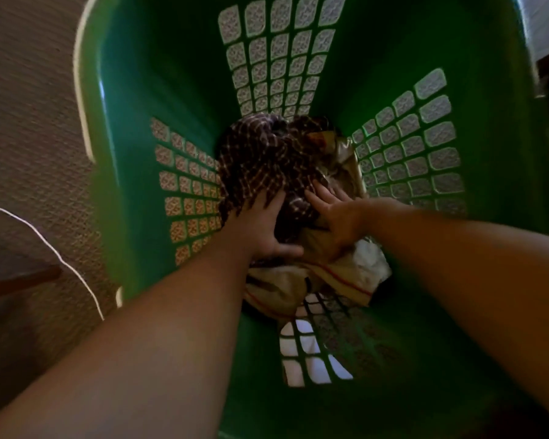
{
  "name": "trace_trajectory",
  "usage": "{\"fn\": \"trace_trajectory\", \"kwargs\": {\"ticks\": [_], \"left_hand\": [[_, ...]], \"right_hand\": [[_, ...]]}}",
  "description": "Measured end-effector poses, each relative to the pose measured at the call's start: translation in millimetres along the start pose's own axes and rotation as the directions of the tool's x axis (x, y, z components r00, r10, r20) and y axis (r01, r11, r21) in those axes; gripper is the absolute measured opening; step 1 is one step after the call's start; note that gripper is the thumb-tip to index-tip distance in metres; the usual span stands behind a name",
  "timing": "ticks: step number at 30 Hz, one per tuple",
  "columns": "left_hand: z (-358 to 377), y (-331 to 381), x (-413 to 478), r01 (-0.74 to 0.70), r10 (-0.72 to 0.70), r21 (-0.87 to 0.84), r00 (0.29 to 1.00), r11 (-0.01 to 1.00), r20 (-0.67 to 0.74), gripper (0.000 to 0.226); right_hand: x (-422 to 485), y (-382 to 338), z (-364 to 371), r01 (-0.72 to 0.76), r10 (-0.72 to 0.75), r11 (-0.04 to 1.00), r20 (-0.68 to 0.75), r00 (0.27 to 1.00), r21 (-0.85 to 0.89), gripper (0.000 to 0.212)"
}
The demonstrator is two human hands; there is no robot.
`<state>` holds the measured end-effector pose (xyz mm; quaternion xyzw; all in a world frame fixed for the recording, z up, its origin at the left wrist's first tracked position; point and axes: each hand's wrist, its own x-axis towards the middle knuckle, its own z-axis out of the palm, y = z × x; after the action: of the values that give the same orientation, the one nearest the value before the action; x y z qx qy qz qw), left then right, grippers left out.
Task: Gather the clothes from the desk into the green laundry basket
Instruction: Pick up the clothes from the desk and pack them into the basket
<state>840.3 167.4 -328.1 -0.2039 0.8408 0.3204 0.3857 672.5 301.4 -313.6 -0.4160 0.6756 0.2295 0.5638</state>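
Note:
I look straight down into the green laundry basket [146, 90], which fills most of the view. At its bottom lies a dark checked garment [260, 160] on top of a tan cloth with a red line [336, 277]. Both my arms reach deep inside. My left hand [260, 229] lies flat on the checked garment with fingers spread. My right hand [333, 217] rests with fingers apart on the clothes beside it, over the tan cloth. Neither hand closes around anything.
The basket stands on patterned brown carpet [29, 122]. A thin white cable [64, 264] runs across the carpet to the left of the basket. A dark wooden piece [19, 283] shows at the left edge.

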Motion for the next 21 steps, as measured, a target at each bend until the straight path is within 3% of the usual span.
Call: {"fn": "trace_trajectory", "kwargs": {"ticks": [2,4,8,14,21], "left_hand": [[21,1,-11,-0.012,0.001,0.179,0.998,0.984,0.059,0.138],[46,2,-16,0.026,-0.029,0.258,1.0,0.966,0.007,0.14],[76,7,-12,0.13,-0.098,0.244,0.985,0.961,-0.139,0.14],[114,7,24,0.285,-0.211,0.223,0.929,0.932,-0.304,0.137],[132,0,59,0.348,-0.299,0.178,0.92,0.92,-0.253,0.131]], "right_hand": [[-2,-10,13,-0.03,0.032,0.995,0.021,0.999,-0.095,0.162],[3,-17,31,-0.058,0.052,0.982,-0.034,0.998,-0.18,0.16],[23,-15,65,-0.121,0.068,0.968,-0.238,0.969,-0.219,0.123],[59,-7,87,-0.218,0.15,0.961,-0.341,0.928,-0.172,0.14],[92,-3,100,-0.259,0.192,0.957,-0.388,0.901,-0.128,0.139]]}}
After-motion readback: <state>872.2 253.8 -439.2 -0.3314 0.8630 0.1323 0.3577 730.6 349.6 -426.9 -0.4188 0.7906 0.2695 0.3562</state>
